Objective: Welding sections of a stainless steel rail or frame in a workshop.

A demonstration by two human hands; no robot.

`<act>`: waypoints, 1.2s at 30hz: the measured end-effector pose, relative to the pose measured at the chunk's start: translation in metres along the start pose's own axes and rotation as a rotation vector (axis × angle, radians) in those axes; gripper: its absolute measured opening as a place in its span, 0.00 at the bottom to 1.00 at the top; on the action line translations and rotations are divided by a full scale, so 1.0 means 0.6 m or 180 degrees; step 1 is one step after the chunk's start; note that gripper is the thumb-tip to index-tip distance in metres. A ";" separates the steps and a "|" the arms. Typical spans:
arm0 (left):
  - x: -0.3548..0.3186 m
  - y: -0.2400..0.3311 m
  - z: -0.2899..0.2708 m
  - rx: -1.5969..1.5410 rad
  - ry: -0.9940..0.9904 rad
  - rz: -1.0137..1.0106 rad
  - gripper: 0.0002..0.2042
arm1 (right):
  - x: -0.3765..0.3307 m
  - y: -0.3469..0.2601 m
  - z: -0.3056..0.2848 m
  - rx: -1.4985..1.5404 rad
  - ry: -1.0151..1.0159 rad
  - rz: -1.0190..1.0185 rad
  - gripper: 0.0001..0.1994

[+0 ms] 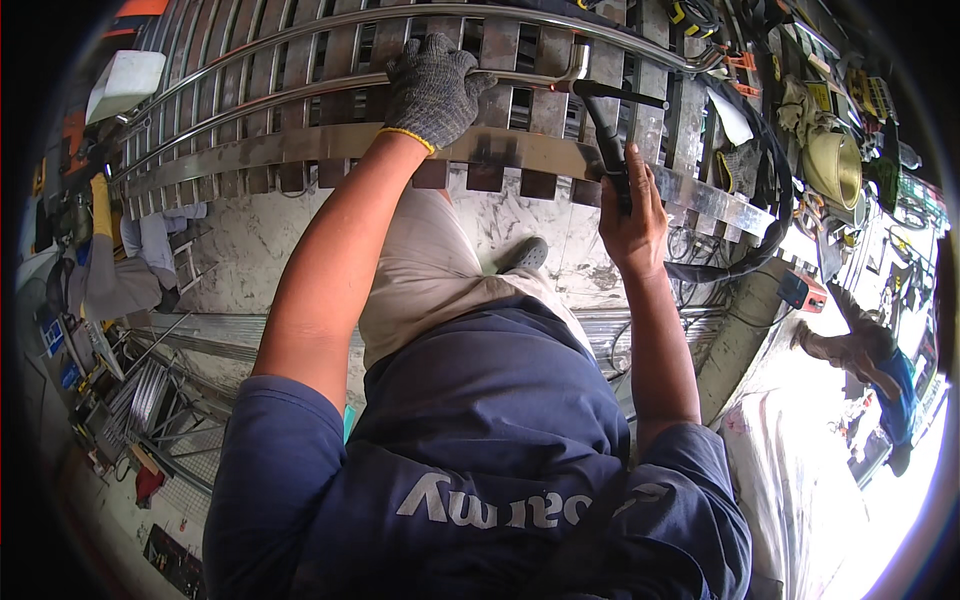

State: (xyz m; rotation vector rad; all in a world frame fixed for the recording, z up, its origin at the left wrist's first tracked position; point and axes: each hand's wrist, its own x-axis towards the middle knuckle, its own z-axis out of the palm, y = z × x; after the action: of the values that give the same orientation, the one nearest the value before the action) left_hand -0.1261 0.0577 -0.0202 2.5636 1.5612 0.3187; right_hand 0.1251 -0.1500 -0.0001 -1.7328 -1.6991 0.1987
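Note:
My left hand [436, 92], in a grey knitted glove with a yellow cuff, grips a thin shiny metal tube [330, 86] lying across the slatted metal bench. A short bent end piece [580, 62] stands at the tube's right end. My bare right hand [636, 215] is closed around the handle of a black TIG welding torch [606, 125]. The torch head is beside the tube's end, its long back cap pointing right. Whether the torch tip touches the tube cannot be made out. A longer curved tube [450, 10] lies farther back.
The slatted bench has a flat metal front bar [540, 152]. A black cable [735, 268] hangs off its right side, near tools and a yellowish round container [832, 165]. A white block [126, 84] is at far left. Other people [880, 360] are at right and left.

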 end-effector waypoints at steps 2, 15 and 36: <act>-0.001 0.000 -0.001 -0.0032 0.0004 -0.0015 0.16 | -0.001 -0.001 -0.001 0.0002 -0.0025 0.0031 0.31; 0.000 -0.006 0.008 0.0014 0.0153 0.0115 0.17 | -0.002 -0.002 -0.001 -0.0139 -0.0019 0.0016 0.31; -0.001 -0.001 -0.004 -0.0079 -0.0011 0.0015 0.16 | 0.001 0.001 0.002 -0.0052 0.0016 -0.0085 0.30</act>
State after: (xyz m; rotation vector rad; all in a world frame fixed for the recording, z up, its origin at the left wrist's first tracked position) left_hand -0.1278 0.0573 -0.0184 2.5483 1.5402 0.3317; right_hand 0.1251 -0.1490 -0.0009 -1.7202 -1.7239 0.1686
